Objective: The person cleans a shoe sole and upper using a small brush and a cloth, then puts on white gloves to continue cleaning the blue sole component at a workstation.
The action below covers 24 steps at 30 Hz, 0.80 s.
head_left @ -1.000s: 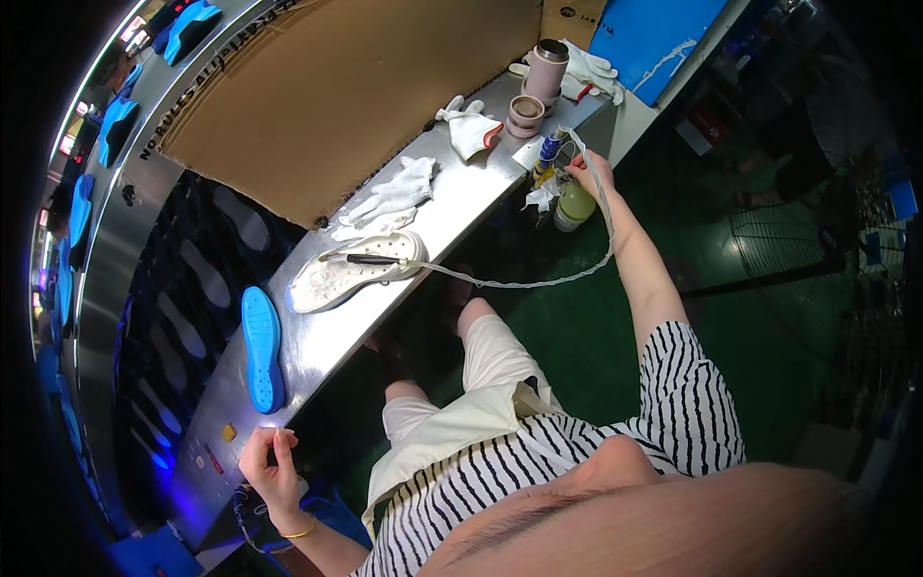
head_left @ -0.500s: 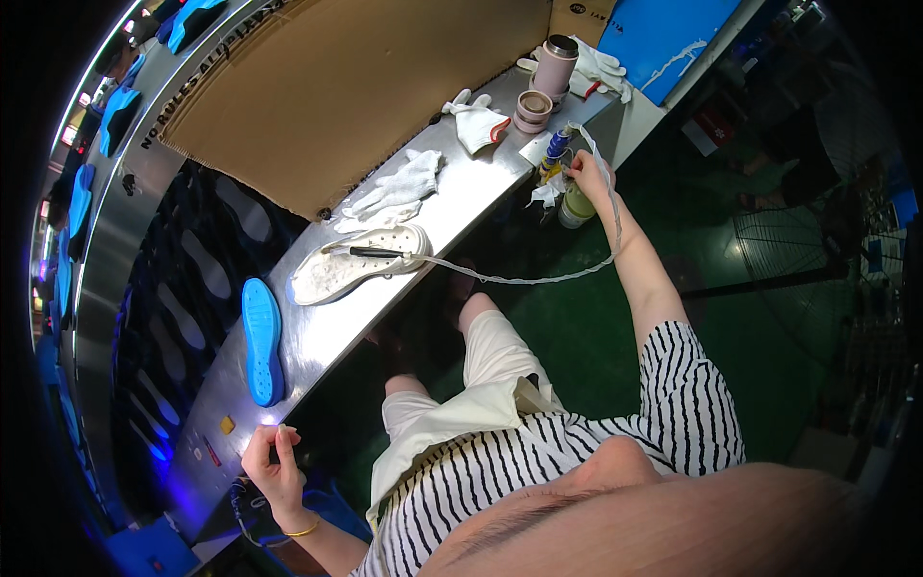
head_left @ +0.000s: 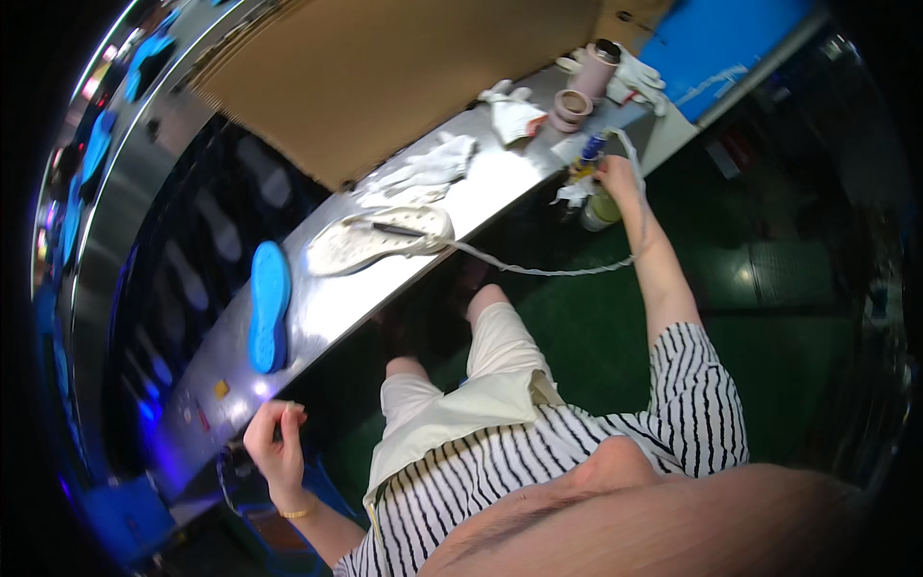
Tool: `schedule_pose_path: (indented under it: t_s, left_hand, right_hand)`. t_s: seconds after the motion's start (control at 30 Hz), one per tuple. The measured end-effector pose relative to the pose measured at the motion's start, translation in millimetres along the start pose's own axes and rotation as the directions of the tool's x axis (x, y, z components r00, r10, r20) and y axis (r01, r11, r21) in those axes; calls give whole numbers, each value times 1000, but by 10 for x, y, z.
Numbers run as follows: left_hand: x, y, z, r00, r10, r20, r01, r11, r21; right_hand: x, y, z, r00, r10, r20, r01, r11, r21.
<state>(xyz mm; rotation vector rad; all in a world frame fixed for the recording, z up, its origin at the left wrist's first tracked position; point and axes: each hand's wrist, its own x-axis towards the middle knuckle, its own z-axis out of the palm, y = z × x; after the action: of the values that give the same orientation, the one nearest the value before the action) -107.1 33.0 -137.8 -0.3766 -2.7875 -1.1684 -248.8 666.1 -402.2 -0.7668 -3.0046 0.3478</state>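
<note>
My right hand is at the far right end of the bench, its fingers closed at a blue and yellow hose fitting. Just below that hand is a greenish container. From the fitting a thin, pale tube loops back to a black-handled applicator, which lies across a white perforated shoe sole. My left hand hovers off the bench's near left edge, with thumb and fingers pinched together; what is between them, if anything, is too small to make out. A blue insole lies nearby.
White gloves lie on the metal bench, beside a large cardboard sheet. A pink flask and its cup stand at the far end. A small yellow block sits near the left. Behind runs a curved metal rail.
The view has shifted, so the bench things sit a little further right and the picture is blurrier. Both hands keep about the same pose, the right still at the fitting.
</note>
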Motion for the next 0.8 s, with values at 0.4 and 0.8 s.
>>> schedule_pose_path:
  t_s: [0.4,0.8]
  left_hand:
    - [1069,-281,413,948,285,142,-285,958,-18]
    - [2473,-554,2498,949,221,224,-311,760,570]
  right_hand:
    - [-1071,309,-551,877,156,-455,172,781,600]
    - [-2187,-1630,-1256,862,-399,-314,505,609,612]
